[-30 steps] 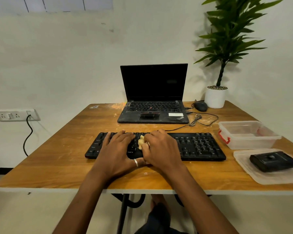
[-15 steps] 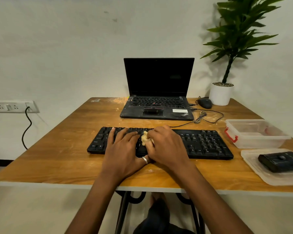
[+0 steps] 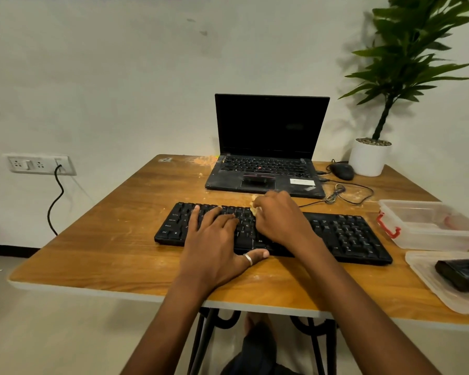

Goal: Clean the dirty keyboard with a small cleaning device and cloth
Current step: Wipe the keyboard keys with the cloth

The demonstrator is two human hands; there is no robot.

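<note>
A black keyboard [image 3: 344, 234] lies across the wooden table [image 3: 114, 239] in front of me. My left hand [image 3: 214, 242] rests flat on its left half, fingers spread over the keys, a ring on the thumb. My right hand [image 3: 280, 220] is curled over a small yellowish cloth wad [image 3: 253, 206] at the keyboard's far edge; only a sliver of the cloth shows past the fingers. A small black cleaning device [image 3: 462, 273] sits on a clear plastic lid [image 3: 428, 285] at the right edge.
A black laptop [image 3: 268, 147] stands open behind the keyboard, with a mouse [image 3: 341, 171] and looped cable [image 3: 344, 192] to its right. A white potted plant [image 3: 370, 156] fills the back right corner. A clear tub with red clasps [image 3: 428, 226] sits right of the keyboard.
My right hand has slid the cloth from the middle keys toward the keyboard's far edge. My left hand has stayed on the left keys. The camera has tilted slightly.
</note>
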